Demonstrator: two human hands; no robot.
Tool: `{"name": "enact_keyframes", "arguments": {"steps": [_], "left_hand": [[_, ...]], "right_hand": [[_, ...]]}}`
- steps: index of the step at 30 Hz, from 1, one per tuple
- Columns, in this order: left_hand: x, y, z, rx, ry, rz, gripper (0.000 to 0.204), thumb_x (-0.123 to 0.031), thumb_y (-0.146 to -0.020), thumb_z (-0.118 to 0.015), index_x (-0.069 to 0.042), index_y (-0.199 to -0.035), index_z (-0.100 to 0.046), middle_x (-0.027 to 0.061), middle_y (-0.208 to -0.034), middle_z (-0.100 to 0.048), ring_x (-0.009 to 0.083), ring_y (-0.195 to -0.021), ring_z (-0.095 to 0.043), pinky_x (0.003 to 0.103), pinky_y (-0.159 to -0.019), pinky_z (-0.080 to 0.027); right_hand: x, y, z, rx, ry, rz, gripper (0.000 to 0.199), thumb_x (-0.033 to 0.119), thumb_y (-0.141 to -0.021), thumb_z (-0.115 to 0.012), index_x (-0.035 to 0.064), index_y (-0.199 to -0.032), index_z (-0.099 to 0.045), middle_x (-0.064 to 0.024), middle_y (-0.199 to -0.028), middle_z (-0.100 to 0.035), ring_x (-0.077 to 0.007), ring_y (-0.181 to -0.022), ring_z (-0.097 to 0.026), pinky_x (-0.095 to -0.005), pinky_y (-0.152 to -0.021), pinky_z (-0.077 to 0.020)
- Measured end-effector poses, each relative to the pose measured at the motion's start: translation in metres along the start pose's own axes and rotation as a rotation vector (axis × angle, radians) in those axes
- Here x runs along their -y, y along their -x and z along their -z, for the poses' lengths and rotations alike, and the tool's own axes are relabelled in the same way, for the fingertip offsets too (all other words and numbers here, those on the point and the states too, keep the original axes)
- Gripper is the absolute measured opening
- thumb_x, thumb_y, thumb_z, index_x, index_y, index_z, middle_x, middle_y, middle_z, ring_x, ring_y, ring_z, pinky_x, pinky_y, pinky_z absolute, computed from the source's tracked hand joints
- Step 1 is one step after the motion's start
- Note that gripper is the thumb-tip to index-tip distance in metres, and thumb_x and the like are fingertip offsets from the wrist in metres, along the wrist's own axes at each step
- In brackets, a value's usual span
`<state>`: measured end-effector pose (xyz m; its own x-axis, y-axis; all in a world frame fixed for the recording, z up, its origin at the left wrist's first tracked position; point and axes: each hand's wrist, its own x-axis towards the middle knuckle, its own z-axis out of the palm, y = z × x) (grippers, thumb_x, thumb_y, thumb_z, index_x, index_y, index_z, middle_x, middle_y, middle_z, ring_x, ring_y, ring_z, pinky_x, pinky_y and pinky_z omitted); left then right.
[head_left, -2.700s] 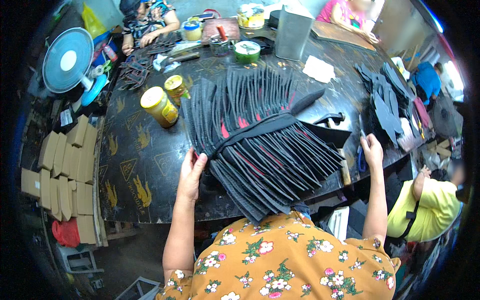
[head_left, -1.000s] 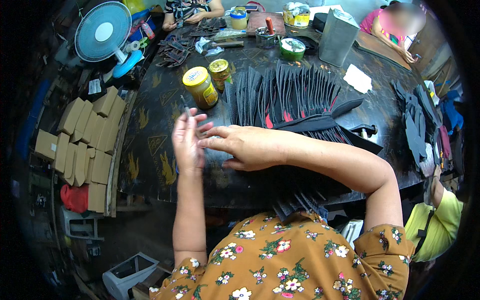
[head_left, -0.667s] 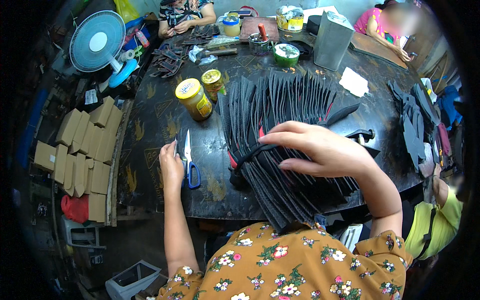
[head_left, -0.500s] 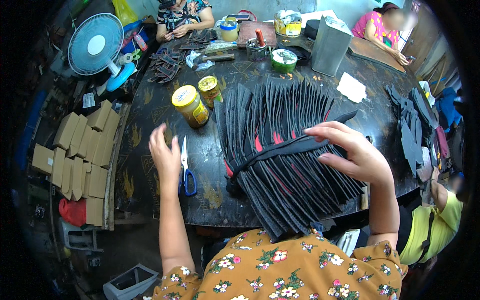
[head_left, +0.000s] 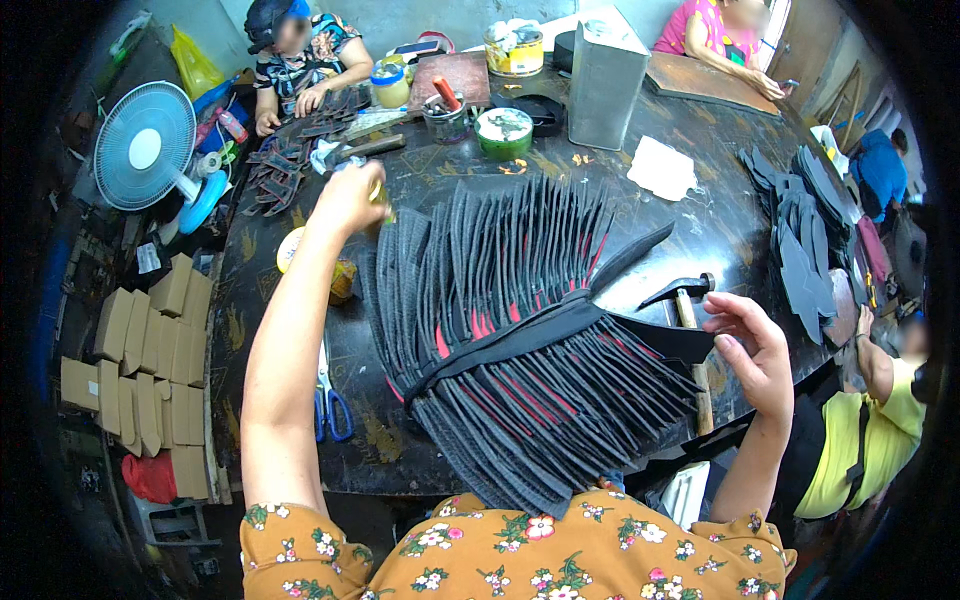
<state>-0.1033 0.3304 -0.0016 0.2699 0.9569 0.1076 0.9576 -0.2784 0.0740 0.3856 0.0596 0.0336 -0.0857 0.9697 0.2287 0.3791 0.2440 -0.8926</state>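
Blue-handled scissors (head_left: 329, 405) lie partly hidden behind the left forearm; the left hand (head_left: 350, 195) reaches over a yellow-lidded jar (head_left: 340, 275), its fingers' grip impossible to tell. Fanned black strips (head_left: 520, 340) cross the dark surface (head_left: 720, 230), running near-to-far. Right hand (head_left: 750, 350), fingers loosely open and empty, hovers by a hammer (head_left: 685, 300).

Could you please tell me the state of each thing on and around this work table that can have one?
Left hand: reaching out over the yellow-lidded jars, grip not visible.
Right hand: open, fingers curled, holding nothing.
Black cut pieces: fanned out, overlapping, a black strip laid across.
Scissors: lying flat, blades shut.
Hammer: lying on the table.
Fan: upright.
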Motion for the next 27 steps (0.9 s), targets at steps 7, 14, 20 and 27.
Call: {"name": "enact_keyframes", "arguments": {"steps": [7, 14, 20, 27], "left_hand": [[-0.113, -0.12, -0.011, -0.365, 0.195, -0.432, 0.058, -0.028, -0.067, -0.088, -0.014, -0.116, -0.06, 0.0185, -0.109, -0.062, 0.0388, -0.107, -0.062, 0.047, -0.092, -0.051], [-0.225, -0.161, -0.054, -0.097, 0.128, -0.393, 0.056, -0.021, -0.07, -0.087, -0.016, -0.119, -0.061, 0.0158, -0.118, -0.058, 0.0374, -0.117, -0.057, 0.048, -0.096, -0.051], [-0.223, -0.161, -0.055, -0.075, 0.132, -0.366, 0.088, -0.026, -0.074, -0.085, -0.019, -0.15, -0.042, 0.021, -0.14, -0.052, 0.0424, -0.13, -0.05, 0.047, -0.108, -0.043], [-0.178, -0.041, 0.036, -0.269, 0.53, -0.582, 0.069, -0.022, -0.085, -0.076, -0.007, -0.146, -0.048, 0.0173, -0.145, -0.052, 0.0313, -0.134, -0.05, 0.042, -0.11, -0.041]], "right_hand": [[-0.038, 0.008, 0.007, -0.097, -0.086, -0.094, 0.041, 0.001, -0.091, -0.062, -0.0033, -0.132, -0.059, -0.0107, -0.118, -0.064, -0.0152, -0.1, -0.063, -0.0294, -0.093, -0.0491], [-0.044, 0.028, 0.017, -0.124, -0.057, -0.129, 0.039, 0.004, -0.092, -0.063, -0.0048, -0.129, -0.06, -0.0109, -0.117, -0.064, -0.0158, -0.1, -0.063, -0.029, -0.093, -0.0489], [-0.067, 0.018, 0.036, -0.152, 0.287, -0.125, 0.031, 0.003, -0.088, -0.065, -0.0018, -0.118, -0.066, -0.0119, -0.105, -0.066, -0.0185, -0.095, -0.065, -0.0287, -0.083, -0.0497], [-0.098, 0.012, 0.017, 0.164, 0.652, -0.343, 0.045, 0.015, -0.071, -0.081, 0.0024, -0.104, -0.054, -0.0176, -0.086, -0.063, -0.0347, -0.08, -0.065, -0.0408, -0.074, -0.0521]]}}
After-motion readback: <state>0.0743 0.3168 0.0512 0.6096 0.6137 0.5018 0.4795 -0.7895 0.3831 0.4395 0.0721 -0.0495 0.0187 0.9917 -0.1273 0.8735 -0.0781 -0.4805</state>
